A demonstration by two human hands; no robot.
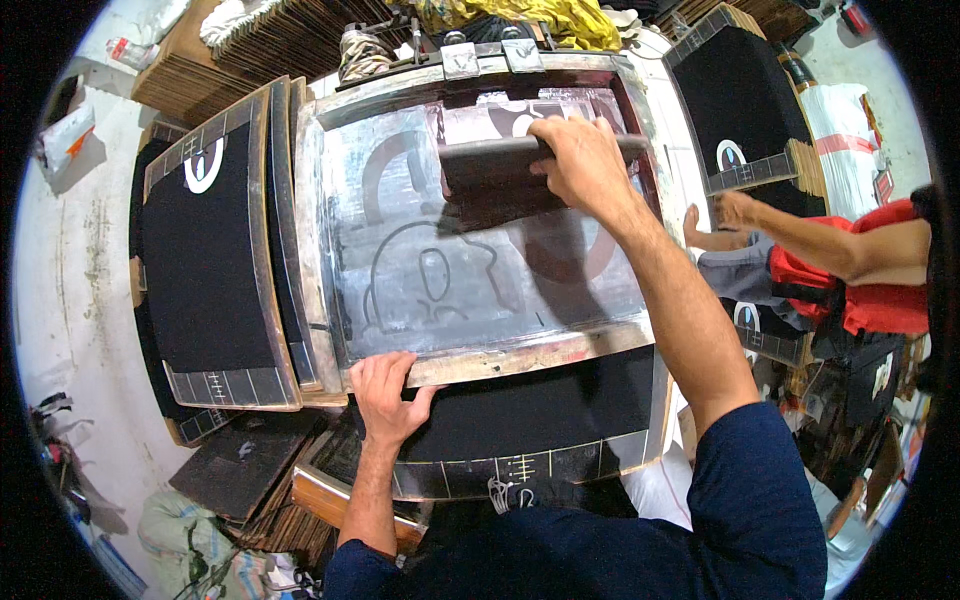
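Observation:
A wooden-framed printing screen (pixel 540 361) lies over a board covered with black fabric (pixel 540 410). Faint outlines of a rounded figure and curved shapes show on its grey-blue mesh (pixel 440 285). My right hand (pixel 583 168) is closed around the top of a wide dark squeegee (pixel 495 175), tilted over the far right part of the mesh. Dark reddish ink (pixel 630 105) lines the frame's far right inside corner. At the near left corner, my left hand (pixel 388 400) grips the frame's near rail, fingers on top and thumb along its front edge.
Clamps (pixel 460 60) hold the screen's far edge. Boards with black fabric (pixel 205 260) stand at the left, and another printed black board (pixel 735 105) at the right. A co-worker's arms (pixel 800 235) reach in from the right. Yellow cloth (pixel 540 20) lies behind the screen.

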